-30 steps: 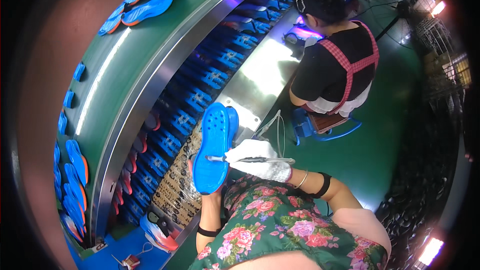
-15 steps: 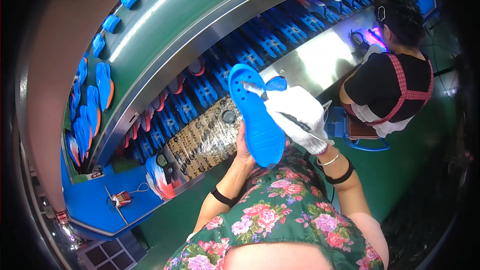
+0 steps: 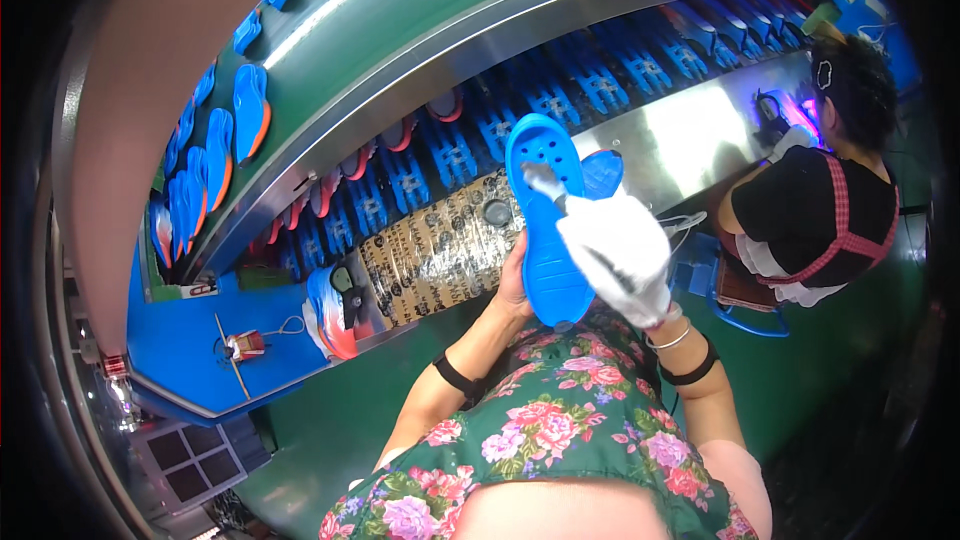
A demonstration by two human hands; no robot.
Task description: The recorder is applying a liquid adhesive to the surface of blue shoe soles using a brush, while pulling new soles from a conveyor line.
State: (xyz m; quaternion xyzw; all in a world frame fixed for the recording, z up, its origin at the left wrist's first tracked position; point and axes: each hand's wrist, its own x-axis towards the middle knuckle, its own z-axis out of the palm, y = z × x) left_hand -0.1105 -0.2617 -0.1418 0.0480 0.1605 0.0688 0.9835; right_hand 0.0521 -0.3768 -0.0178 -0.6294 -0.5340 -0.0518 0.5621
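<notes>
With left hand [image 3: 513, 282] clamping the blue sole [image 3: 548, 245], right hand [image 3: 615, 248] the brush [image 3: 544, 180], we seemingly coat toward twelve o'clock, next needing steadiness.

You wore: one white glove [image 3: 615, 245], right hand [image 3: 630, 265]; one silvery bangle [image 3: 670, 342]; two plain black armbands [image 3: 455, 376]; one green garment [image 3: 600, 410], patterned with pink, red and lilac flowers.

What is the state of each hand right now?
Left hand: closed, holding the blue sole.
Right hand: closed, in a white glove, holding a brush.
</notes>
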